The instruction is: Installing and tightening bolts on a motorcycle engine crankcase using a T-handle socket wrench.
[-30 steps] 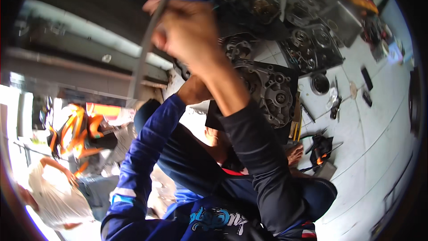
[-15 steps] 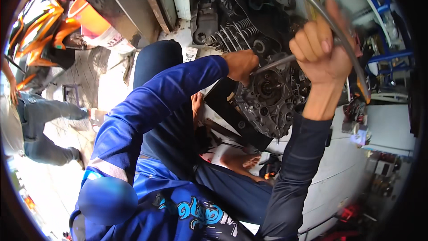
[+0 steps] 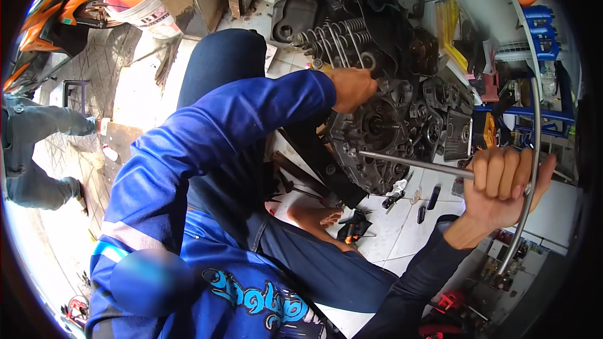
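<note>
1. Right hand (image 3: 505, 183) and T-handle wrench (image 3: 418, 164) show the main displacement: half a second ago the hand is at 2 o'clock from the casing's round opening (image 3: 379, 124); it is now at 4 o'clock, farther out.
2. Wrench tip also shifts. Earlier it lies beside the left hand (image 3: 353, 90), at 11 o'clock on the engine casing (image 3: 370, 140); now it meets the casing at about 7 o'clock from the opening, apart from that hand.
3. Assessment: the wrench appears reassigned to a different point on the casing. Whether the tip is seated on a fastener cannot be told.
4. Right hand is closed around the shaft close to the crossbar (image 3: 537, 129), which runs roughly from 12 to 6 o'clock beyond the palm.
5. Left hand shows little change, at 11 o'clock by the casing's edge, fingers curled; whether it grips anything cannot be told.
6. Casing is at 1 o'clock from the shirt front (image 3: 257, 292), with coil springs (image 3: 347, 33) near it at 11 o'clock.
7. Bystander, at 9 o'clock, now shows only trouser legs (image 3: 34, 185) and feet; the arm visible earlier is out of frame.
</note>
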A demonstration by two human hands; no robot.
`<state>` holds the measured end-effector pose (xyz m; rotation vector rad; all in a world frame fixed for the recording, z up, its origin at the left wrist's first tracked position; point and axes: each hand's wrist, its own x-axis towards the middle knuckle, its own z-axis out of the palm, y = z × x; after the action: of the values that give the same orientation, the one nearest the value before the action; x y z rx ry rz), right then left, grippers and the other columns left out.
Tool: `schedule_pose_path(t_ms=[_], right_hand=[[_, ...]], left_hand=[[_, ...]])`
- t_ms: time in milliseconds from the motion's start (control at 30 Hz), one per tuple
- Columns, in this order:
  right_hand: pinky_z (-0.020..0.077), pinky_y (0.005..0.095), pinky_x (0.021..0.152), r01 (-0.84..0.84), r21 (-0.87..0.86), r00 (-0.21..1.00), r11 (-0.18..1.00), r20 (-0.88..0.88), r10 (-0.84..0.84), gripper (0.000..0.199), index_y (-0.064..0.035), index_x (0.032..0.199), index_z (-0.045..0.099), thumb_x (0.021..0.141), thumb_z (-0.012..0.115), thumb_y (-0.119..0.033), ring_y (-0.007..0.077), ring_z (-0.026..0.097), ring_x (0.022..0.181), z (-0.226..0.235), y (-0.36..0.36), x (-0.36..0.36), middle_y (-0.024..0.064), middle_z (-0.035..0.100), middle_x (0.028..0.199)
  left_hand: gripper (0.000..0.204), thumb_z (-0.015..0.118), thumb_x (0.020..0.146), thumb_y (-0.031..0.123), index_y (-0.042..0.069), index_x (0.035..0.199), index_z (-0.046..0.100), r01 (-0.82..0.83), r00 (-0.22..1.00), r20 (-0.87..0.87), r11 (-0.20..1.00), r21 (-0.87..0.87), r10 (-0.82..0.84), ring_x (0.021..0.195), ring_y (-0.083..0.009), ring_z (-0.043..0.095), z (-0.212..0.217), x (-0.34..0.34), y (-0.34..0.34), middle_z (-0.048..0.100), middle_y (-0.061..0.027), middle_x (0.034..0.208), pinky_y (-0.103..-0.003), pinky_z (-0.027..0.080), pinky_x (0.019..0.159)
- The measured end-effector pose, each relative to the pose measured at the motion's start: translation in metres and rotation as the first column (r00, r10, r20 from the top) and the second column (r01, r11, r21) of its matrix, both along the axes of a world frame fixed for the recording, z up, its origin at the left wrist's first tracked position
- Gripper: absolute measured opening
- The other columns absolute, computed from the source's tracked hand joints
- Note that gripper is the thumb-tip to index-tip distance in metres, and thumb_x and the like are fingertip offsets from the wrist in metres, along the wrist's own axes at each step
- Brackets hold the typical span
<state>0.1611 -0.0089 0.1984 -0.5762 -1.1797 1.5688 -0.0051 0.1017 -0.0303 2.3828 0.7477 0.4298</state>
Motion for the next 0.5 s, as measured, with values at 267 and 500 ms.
schedule_pose_path(t_ms=[267, 500], right_hand=[[0.0154, 0.0252, 0.038, 0.101, 0.023, 0.995, 0.995, -0.024, -0.1, 0.057, -0.0146, 0.05, 0.036, 0.102, 0.037, -0.039, 0.0075, 0.019, 0.033, -0.018, -0.007, -0.002, -0.0024, 0.029, 0.039], [0.0158, 0.0254, 0.039, 0.087, 0.001, 0.995, 0.996, -0.052, -0.087, 0.057, -0.0136, 0.05, 0.036, 0.102, 0.036, -0.038, 0.0077, 0.02, 0.034, -0.017, -0.008, 0.001, -0.0017, 0.029, 0.04]], left_hand=[[0.014, 0.066, 0.067, 0.01, 0.001, 0.078, 0.067, 0.103, 0.987, 0.121, 0.994, 0.024, -0.105, 0.083, -0.0367, 0.066, -0.008, -0.004, 0.012, 0.067, -0.019, 0.08, -0.042, 0.054, 0.073], [0.013, 0.058, 0.076, 0.014, 0.004, 0.081, 0.063, 0.11, 0.988, 0.08, 0.971, 0.211, -0.13, 0.082, -0.0369, 0.065, -0.011, -0.005, 0.0, 0.065, -0.0175, 0.079, -0.044, 0.053, 0.073]])
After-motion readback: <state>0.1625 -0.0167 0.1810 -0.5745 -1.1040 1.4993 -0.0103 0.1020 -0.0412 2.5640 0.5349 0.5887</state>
